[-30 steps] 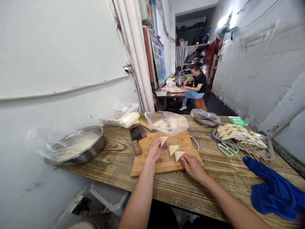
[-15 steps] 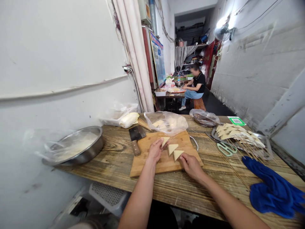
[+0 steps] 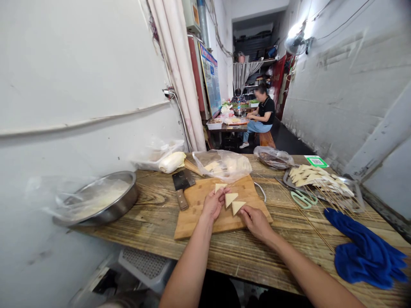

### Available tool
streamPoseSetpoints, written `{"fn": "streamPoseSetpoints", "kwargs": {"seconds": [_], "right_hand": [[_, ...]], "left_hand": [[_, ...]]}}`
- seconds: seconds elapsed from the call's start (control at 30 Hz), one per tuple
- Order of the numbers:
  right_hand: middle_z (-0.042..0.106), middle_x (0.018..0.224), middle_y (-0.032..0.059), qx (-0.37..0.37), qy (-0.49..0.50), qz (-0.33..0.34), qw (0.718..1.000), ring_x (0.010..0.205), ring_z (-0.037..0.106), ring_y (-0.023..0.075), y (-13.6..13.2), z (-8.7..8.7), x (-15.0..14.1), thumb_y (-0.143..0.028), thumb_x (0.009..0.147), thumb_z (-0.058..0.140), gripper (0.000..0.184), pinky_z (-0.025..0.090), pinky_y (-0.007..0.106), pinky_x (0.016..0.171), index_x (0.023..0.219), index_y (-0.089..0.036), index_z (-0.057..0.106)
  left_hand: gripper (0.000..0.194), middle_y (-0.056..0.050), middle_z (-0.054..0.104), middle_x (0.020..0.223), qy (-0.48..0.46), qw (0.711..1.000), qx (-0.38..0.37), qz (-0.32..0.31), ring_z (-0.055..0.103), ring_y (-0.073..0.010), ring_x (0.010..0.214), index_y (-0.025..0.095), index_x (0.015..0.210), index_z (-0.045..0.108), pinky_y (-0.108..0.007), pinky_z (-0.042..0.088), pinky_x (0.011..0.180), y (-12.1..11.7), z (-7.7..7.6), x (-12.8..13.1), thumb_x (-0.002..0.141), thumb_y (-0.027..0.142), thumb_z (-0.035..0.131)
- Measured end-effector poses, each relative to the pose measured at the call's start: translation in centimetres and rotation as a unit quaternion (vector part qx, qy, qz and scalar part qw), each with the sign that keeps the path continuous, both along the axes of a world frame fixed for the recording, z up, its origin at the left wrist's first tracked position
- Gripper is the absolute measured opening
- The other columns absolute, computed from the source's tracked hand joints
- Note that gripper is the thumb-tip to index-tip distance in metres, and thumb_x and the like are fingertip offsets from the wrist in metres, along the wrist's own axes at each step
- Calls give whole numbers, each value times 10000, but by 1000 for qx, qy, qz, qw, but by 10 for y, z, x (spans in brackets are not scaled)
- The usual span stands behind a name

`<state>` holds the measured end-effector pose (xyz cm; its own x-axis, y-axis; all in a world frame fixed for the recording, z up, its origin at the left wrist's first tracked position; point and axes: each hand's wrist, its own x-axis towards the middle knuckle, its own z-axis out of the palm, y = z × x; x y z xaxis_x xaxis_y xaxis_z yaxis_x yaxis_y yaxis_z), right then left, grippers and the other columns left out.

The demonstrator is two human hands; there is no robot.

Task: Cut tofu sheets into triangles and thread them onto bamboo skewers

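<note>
Just beside right grip (image 3: 256,222), pale triangle (image 3: 238,207)

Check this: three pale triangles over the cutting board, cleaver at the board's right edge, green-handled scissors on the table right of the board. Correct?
Not quite: the cleaver is at the cutting board's left edge, per the head view. Triangles and scissors are as you say.

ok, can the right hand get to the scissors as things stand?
Probably yes. The scissors lie on that hand's side of the board, with only thin sticks lying flat nearby. The right hand seems busy at the nearest triangle, so it'd likely have to let go first.
</note>
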<state>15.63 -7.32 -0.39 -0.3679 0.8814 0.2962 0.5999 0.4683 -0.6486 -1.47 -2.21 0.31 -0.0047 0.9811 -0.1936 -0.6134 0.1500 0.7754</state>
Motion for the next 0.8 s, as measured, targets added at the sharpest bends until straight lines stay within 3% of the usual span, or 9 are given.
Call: {"fn": "streamPoseSetpoints", "kwargs": {"seconds": [0.8], "right_hand": [[626, 732, 39, 7, -8, 4, 1000, 671, 563, 159, 1, -3, 0, -250, 882, 329, 265, 373, 232, 623, 795, -183, 570]], "left_hand": [[164, -116, 672, 947, -44, 999, -10, 25, 646, -165, 850, 116, 882, 600, -292, 502, 792, 4, -1, -3, 749, 205, 632]]}}
